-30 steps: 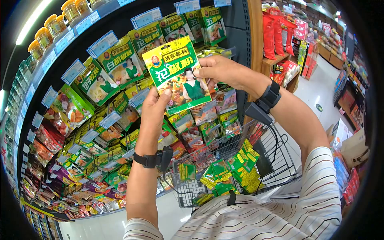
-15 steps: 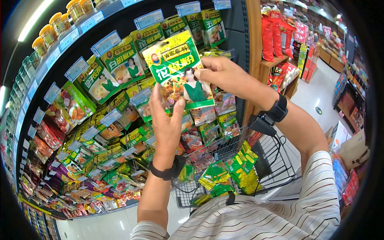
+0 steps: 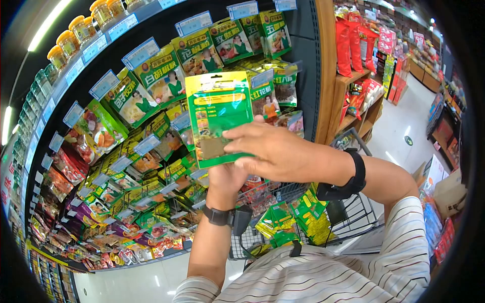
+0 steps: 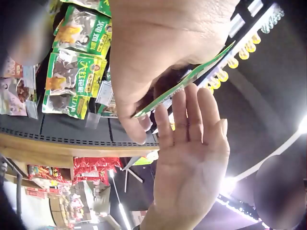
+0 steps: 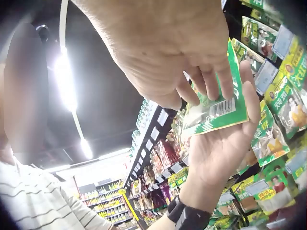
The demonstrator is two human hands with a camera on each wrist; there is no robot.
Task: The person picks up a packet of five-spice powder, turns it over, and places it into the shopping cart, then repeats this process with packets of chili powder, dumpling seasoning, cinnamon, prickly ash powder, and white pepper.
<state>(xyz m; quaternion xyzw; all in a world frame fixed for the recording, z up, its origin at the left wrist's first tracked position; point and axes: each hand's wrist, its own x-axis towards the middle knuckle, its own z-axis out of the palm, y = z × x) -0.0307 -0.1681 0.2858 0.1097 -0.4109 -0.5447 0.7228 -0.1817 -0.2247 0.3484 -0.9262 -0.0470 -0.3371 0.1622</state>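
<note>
A green and yellow packet (image 3: 212,121) stands in front of the shelf in the head view, its back with a printed panel facing the person. The left hand (image 3: 227,178) grips it from underneath. In the right wrist view the left palm (image 5: 221,148) lies behind the packet (image 5: 231,112) with its fingers round the far edge. Across the packet's lower part rest the extended fingers of the right hand (image 3: 278,151). The left wrist view shows the packet (image 4: 192,76) edge-on between the left hand (image 4: 165,43) and the right hand's straight fingers (image 4: 189,103).
Hanging seasoning packets (image 3: 164,76) with price tags fill the shelf ahead and to the left, below yellow-lidded jars (image 3: 67,40). A wire cart (image 3: 353,214) with several green packets (image 3: 275,219) stands by the person's front. A wooden rack (image 3: 326,76) is at right.
The packet has been turned from its picture front to its back and sits lower. The right hand has moved from its right edge to across its lower part; the left hand has moved underneath.
</note>
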